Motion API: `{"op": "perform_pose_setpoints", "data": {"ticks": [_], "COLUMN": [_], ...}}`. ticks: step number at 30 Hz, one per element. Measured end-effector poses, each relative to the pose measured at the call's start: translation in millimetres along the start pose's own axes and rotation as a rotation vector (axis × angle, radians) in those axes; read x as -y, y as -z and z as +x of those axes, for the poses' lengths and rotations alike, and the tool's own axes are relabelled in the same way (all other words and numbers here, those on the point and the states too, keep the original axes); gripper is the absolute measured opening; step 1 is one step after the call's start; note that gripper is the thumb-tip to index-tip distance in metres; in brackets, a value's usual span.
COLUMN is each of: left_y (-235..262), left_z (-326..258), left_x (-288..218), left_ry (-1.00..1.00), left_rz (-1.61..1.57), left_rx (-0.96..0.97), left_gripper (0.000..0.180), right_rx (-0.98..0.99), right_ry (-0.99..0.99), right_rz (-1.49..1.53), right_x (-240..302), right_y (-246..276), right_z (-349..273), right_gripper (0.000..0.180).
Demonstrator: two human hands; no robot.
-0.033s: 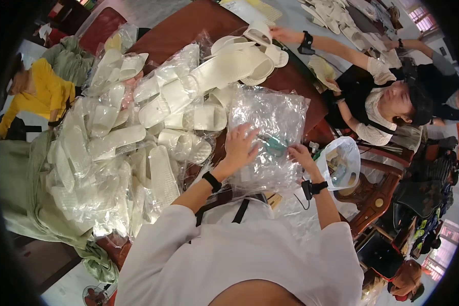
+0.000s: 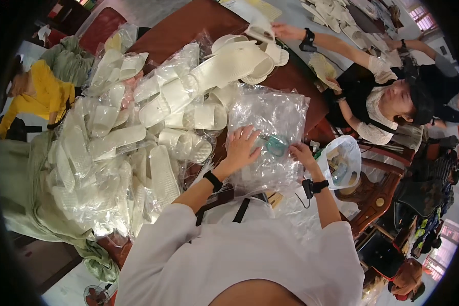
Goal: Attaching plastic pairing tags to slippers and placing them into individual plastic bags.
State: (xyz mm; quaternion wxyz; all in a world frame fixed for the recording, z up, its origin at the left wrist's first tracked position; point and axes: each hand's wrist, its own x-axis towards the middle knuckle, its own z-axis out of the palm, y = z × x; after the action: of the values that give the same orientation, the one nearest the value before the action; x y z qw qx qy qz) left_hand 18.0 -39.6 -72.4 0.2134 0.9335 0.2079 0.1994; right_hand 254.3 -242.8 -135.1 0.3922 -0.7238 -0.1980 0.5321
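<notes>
A stack of clear plastic bags [image 2: 268,109] lies in front of me on the table. My left hand [image 2: 241,149] rests on its left part, palm down with fingers spread. At the right edge, my right hand [image 2: 304,154] has its fingers bent together on the film, seemingly pinching it. Between both hands, a green-handled item [image 2: 275,145] shows beneath or among the plastic; its exact kind is unclear. Left of the stack spreads a big pile of cream slippers [image 2: 163,171], many wrapped in clear film.
A white plastic bin [image 2: 351,164] with scraps stands right of the stack, beside a carved wooden chair [image 2: 364,211]. Across the reddish-brown table [image 2: 188,23], a co-worker's hand [image 2: 289,31] holds a slipper [image 2: 260,31]. Another person in yellow [image 2: 48,89] is at far left.
The film over the green item lies flatter, so the item shows more clearly. My right hand has shifted very slightly. The co-worker's hand and slipper have moved a little to the right.
</notes>
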Motion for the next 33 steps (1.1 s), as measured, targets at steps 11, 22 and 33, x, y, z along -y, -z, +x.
{"op": "perform_pose_setpoints", "data": {"ticks": [11, 22, 33], "left_y": [-43, -48, -52], "left_z": [-7, -10, -6], "left_x": [43, 43, 39], "left_ry": [0.171, 0.208, 0.253], "left_rz": [-0.077, -0.071, 0.023], "left_rx": [0.353, 0.407, 0.375], "left_gripper": [0.087, 0.101, 0.11], "right_rx": [0.006, -0.59, -0.46], "right_ry": [0.262, 0.49, 0.625], "right_rz": [0.165, -0.778, -0.714], "right_x": [-16, 12, 65], "right_y": [-19, 19, -25], "right_z": [20, -44, -27], "right_gripper": [0.047, 0.036, 0.036]}}
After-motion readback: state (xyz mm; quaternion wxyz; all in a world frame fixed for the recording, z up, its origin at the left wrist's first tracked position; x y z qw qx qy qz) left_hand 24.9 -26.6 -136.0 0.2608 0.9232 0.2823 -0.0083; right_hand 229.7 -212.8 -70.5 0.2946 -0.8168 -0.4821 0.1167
